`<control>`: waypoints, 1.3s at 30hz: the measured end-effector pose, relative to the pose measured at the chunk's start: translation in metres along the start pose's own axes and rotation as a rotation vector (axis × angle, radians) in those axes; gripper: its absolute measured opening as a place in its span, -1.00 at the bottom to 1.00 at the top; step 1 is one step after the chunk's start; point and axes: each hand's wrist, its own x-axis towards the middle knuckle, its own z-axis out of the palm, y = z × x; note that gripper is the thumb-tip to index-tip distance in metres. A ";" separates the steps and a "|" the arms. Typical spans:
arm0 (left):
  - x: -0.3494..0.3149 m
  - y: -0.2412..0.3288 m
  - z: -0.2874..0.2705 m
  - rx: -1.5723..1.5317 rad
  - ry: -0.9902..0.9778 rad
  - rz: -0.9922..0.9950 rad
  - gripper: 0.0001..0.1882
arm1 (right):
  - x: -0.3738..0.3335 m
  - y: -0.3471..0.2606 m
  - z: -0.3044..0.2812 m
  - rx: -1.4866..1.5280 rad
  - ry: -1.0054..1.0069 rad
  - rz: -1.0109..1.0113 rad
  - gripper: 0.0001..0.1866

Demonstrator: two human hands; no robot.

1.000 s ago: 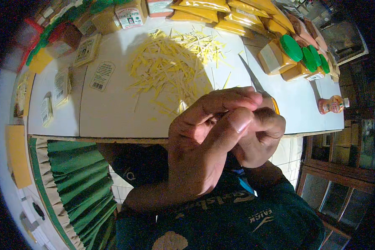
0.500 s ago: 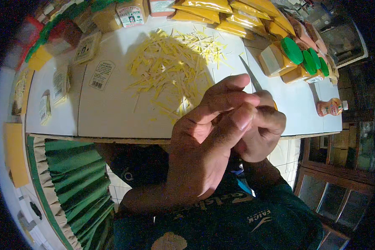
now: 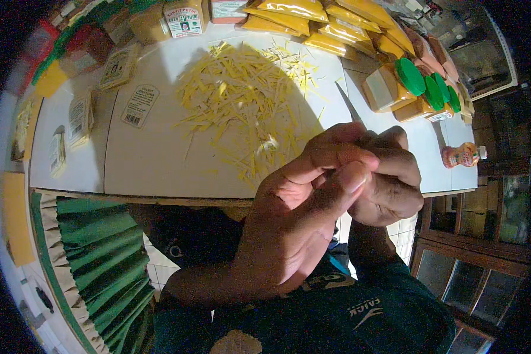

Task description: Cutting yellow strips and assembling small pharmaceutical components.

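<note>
My left hand and my right hand are raised together in front of the table's near edge. The left thumb and forefinger press together in a pinch. Beside them the right fingers are curled closed, touching the left fingertips. Whatever lies between the fingers is hidden or too small to make out. Behind the hands a knife blade points away from me over the tabletop; the hands cover its other end. Beyond the left hand a loose heap of thin yellow and whitish strips is spread on the white table.
Printed labels lie in stacks and singly on the left. Yellow-orange filled packets are piled at the back. On the right are jars with green lids and a small orange bottle. A green pleated curtain hangs below the table.
Both hands have shifted slightly right and stay together. The left forefinger has bent down closer to the thumb. The view has shifted a little; the strips look much the same.
</note>
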 end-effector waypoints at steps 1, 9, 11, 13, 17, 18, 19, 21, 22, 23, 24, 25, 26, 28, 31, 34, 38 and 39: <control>-0.001 0.000 -0.001 -0.006 -0.030 0.000 -0.73 | -0.001 0.000 0.000 -0.005 0.019 0.008 -0.75; -0.008 0.002 0.000 0.012 0.007 -0.043 -0.69 | 0.003 0.008 -0.017 -0.019 -0.178 -0.046 -0.62; -0.010 0.004 0.001 0.014 0.029 -0.081 -0.69 | 0.007 0.007 -0.021 -0.054 -0.243 -0.039 -0.48; -0.012 0.007 0.001 0.031 0.042 -0.127 -0.70 | 0.013 0.002 -0.024 -0.065 -0.265 0.082 -0.41; -0.012 0.005 -0.002 -0.036 0.047 -0.130 -0.75 | 0.030 -0.004 -0.030 0.021 -0.254 0.212 -0.59; -0.012 0.004 -0.003 -0.054 0.041 -0.121 -0.77 | 0.036 -0.002 -0.033 -0.039 -0.349 0.048 -0.56; -0.012 0.003 -0.002 -0.059 0.026 -0.108 -0.78 | 0.040 -0.001 -0.035 -0.083 -0.399 -0.025 -0.54; -0.012 0.002 -0.002 -0.170 0.000 -0.098 -0.82 | 0.047 0.002 -0.040 -0.159 -0.489 -0.179 -0.49; -0.011 0.001 -0.002 -0.217 -0.018 -0.091 -0.84 | 0.051 -0.001 -0.046 -0.201 -0.538 -0.144 -0.50; -0.012 0.001 -0.001 -0.200 0.002 -0.081 -0.84 | 0.050 -0.004 -0.048 -0.240 -0.573 -0.123 -0.48; -0.013 0.001 0.000 -0.184 0.021 -0.071 -0.84 | 0.050 -0.006 -0.049 -0.270 -0.541 -0.055 -0.46; -0.014 0.001 0.001 -0.166 0.041 -0.057 -0.84 | 0.050 -0.009 -0.051 -0.261 -0.564 -0.008 -0.43; -0.013 0.002 0.000 -0.188 0.029 -0.079 -0.84 | 0.054 -0.009 -0.056 -0.278 -0.645 -0.020 -0.32; -0.013 0.006 -0.005 -0.214 -0.004 -0.117 -0.84 | 0.059 -0.004 -0.061 -0.286 -0.680 -0.076 -0.34; -0.019 0.011 -0.005 -0.291 0.102 -0.215 -0.81 | 0.060 0.001 -0.061 -0.296 -0.659 -0.146 -0.44; -0.022 0.010 -0.007 -0.155 0.112 -0.161 -0.77 | 0.065 -0.013 -0.065 -0.338 -0.761 -0.147 -0.26; -0.011 0.021 -0.023 0.205 0.028 0.073 -0.80 | 0.067 -0.018 -0.064 -0.412 -0.756 -0.163 -0.46; -0.010 0.027 -0.024 0.356 0.023 0.099 -0.82 | 0.065 -0.019 -0.063 -0.430 -0.733 -0.148 -0.51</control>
